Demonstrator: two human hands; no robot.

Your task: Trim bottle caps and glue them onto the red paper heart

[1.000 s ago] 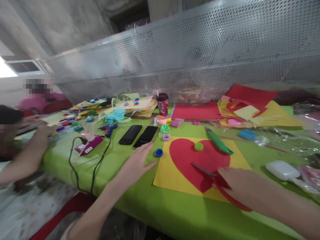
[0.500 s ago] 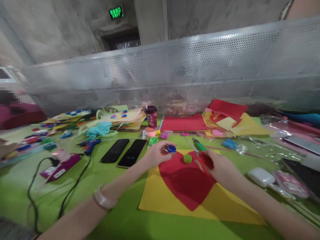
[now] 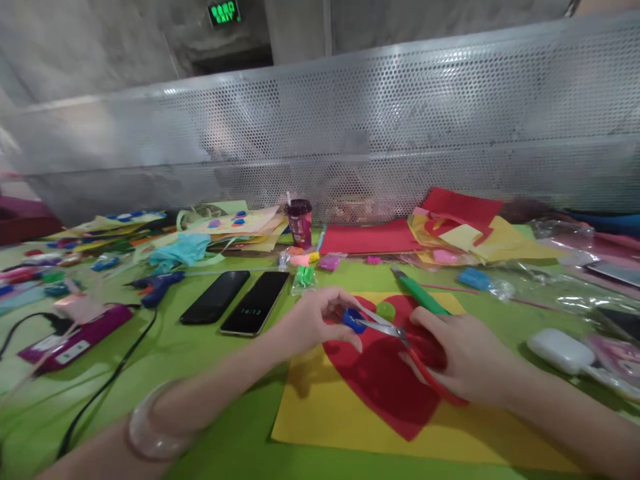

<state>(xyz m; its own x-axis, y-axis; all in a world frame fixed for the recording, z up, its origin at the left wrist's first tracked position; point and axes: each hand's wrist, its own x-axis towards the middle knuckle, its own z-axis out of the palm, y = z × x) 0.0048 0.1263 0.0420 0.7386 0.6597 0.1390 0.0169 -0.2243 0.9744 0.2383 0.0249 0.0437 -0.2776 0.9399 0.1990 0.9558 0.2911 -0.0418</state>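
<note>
Left hand [image 3: 323, 320]: curled partway, thumb and fingers around small blue piece [image 3: 354, 321], cap or ring, too blurred to tell. Holding it above red heart [image 3: 385, 387], laid on yellow sheet [image 3: 310, 417] on counter [image 3: 247, 430]. Right hand [image 3: 467, 353]: wrapped around red scissors [image 3: 401, 333], blades slightly spread, aimed left at the piece; can't confirm contact. Looks like working a blade at it. Probably calls next for steady pinch, fingertips off blade line, small controlled squeeze. Mind green tool [image 3: 424, 293] and green disc [image 3: 385, 311], both close to blades.
</note>
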